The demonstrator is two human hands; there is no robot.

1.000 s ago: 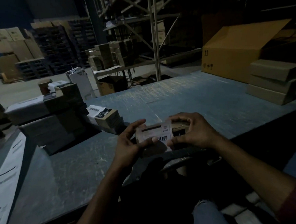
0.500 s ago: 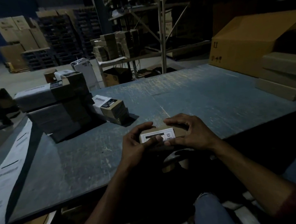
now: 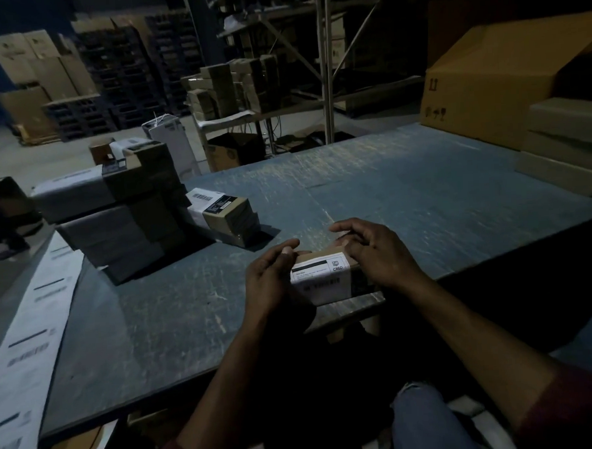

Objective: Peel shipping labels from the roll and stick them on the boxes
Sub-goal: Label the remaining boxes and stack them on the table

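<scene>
Left hand: the left hand [image 3: 268,280] is at the left end of the small box [image 3: 328,281], fingers loosely curled against that end, thumb reaching over the top edge; whether it grips or only steadies the box is unclear.
Right hand: the right hand [image 3: 375,251] lies over the box's right end and far top, fingers bent and spread, hiding that part; a firm hold cannot be told.
Small box: brown carton at the near edge of the counter [image 3: 423,197], between the two hands.
Shipping label: a white shipping label [image 3: 319,279] wraps over the top and down the near face of the box, a black bar and the word CRED on its upper part.
Label strip: a long white label strip [image 3: 26,345] runs along the counter's left side, printed with dark bars.
Labelled boxes: a stack of boxes [image 3: 115,213] stands on the counter's left, well apart from the hands, with one labelled box [image 3: 224,216] just beside it.
Far right: a large open carton [image 3: 486,87] and flat boxes [image 3: 564,145] sit at the far right corner.
</scene>
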